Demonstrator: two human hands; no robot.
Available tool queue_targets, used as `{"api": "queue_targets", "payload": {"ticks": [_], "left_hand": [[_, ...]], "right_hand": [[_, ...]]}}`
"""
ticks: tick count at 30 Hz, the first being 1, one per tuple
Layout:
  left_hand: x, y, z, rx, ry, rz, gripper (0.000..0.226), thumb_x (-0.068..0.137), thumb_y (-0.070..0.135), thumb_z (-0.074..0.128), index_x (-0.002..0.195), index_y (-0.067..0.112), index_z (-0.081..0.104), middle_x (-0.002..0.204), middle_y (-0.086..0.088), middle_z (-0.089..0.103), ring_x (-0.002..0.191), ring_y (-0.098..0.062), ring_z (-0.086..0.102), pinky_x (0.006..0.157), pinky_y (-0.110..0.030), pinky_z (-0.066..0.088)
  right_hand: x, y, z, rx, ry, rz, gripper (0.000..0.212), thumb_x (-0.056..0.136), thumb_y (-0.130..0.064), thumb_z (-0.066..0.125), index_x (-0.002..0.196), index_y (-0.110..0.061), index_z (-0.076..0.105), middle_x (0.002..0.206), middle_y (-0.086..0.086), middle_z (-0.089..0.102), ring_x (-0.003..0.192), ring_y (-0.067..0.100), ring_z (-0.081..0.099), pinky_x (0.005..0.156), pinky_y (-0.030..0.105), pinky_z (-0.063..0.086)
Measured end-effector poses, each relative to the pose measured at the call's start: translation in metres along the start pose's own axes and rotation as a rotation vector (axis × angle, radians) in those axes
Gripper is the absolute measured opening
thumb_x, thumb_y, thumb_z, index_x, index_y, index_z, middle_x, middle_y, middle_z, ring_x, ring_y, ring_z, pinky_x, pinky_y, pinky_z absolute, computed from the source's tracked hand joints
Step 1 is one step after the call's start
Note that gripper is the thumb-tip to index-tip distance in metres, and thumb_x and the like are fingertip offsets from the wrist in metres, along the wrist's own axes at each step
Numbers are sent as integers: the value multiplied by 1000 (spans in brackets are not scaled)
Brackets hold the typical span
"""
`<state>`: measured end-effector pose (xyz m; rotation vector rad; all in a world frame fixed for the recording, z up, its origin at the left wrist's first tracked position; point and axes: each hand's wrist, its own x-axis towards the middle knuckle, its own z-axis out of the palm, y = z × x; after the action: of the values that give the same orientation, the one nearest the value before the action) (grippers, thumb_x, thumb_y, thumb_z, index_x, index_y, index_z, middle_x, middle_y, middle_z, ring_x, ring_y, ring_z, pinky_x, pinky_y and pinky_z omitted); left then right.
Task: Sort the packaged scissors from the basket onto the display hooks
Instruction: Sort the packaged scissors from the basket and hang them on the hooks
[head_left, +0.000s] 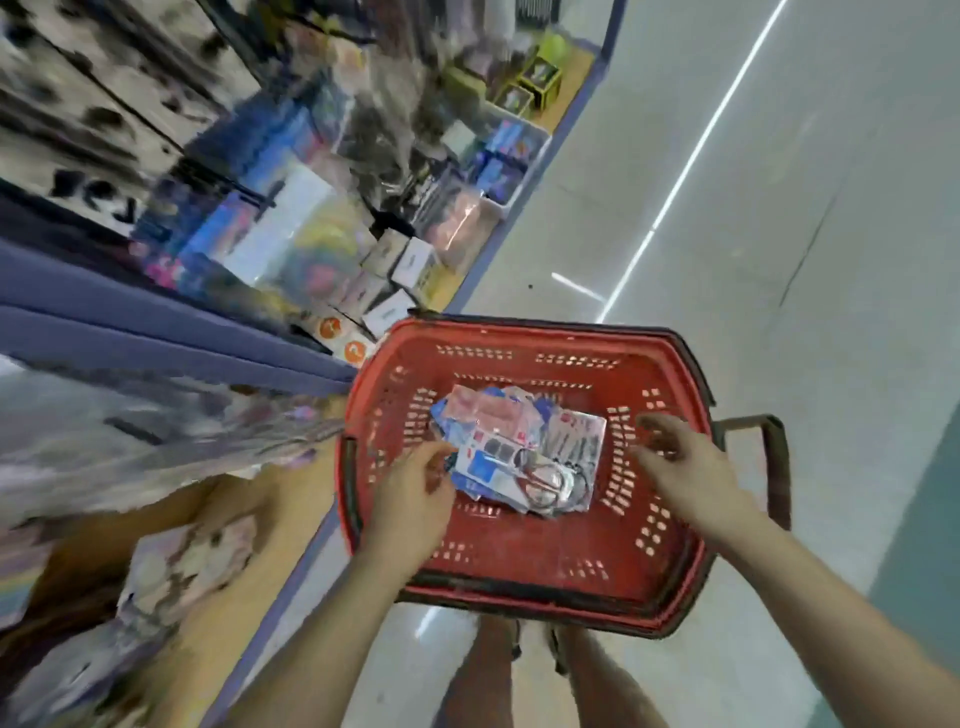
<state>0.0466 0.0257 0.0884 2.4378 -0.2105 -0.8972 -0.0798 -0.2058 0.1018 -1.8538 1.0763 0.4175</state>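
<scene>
Basket: We are looking down into a red plastic basket (519, 551) that is sitting on the pale floor (779, 260) just beside the foot of the shelves (156, 332). Its dark handle (774, 457) is lying folded out to the right.
Packaged scissors: The packs (498, 415) are lying in a loose, overlapping heap on the basket's bottom, nearer the far wall than the near one. The pack on top (540, 478), at the near side, is showing scissors with red handles through clear plastic. The prints on the others are too blurred for us to read.
Left hand: We are reaching our left hand (415, 493) down into the basket from the near left. Its fingers are curling at the left edge of the heap. We cannot tell through the blur whether they are pinching a pack or only brushing against it.
Right hand: We are holding our right hand (680, 467) above the basket's right wall, with the fingers spread, loosely bent and gripping nothing. A gap is showing between it and the packs.
Hands together: The two hands are hovering well apart, one on each side of the heap.
Shelves: Small boxes (400, 260) and bright packets are filling the lower shelf to our left. The goods hanging higher up are too smeared by motion for us to tell what is carrying them.
Legs: Our bare legs (483, 670) are showing below the basket's near rim.
</scene>
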Motion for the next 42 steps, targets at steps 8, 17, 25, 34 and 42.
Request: {"api": "queue_targets", "payload": {"ticks": [8,17,25,34,42], "left_hand": [[193,-168,192,130,-196,-208,65,74,19,82,128,0,53,126,-20,61,114,-35,60,96,-42,47],[242,-208,264,67,-50,-306,102,63,31,92,142,21,28,143,-17,44,122,-34,52,96,-37,43],[210,-178,233,-438,-127,-443,53,71,1,85,116,12,59,106,-4,68,95,-26,66,84,-37,54],[130,-122,112,-197,-169,-106,31,78,-2,76,65,26,70,56,10,68,51,7,56,49,-7,38],[96,-74,-2,-416,-45,-24,18,72,11,79,77,27,76,72,14,74,61,-2,68,58,-17,55]], "right_hand": [[186,137,175,76,-70,127,54,90,-8,67,138,-9,42,122,5,61,107,18,60,91,24,44],[295,191,240,-146,67,89,56,79,-23,74,131,-19,52,126,14,58,108,33,61,95,38,51],[262,165,202,42,78,108,42,88,-1,68,128,-14,61,111,4,72,107,23,68,98,33,51],[169,112,112,-2,281,-129,28,90,-3,66,114,-16,63,89,-2,66,86,23,64,80,36,51],[108,71,54,173,343,-237,45,90,0,65,111,-38,56,89,-18,62,71,-9,59,71,11,45]]}}
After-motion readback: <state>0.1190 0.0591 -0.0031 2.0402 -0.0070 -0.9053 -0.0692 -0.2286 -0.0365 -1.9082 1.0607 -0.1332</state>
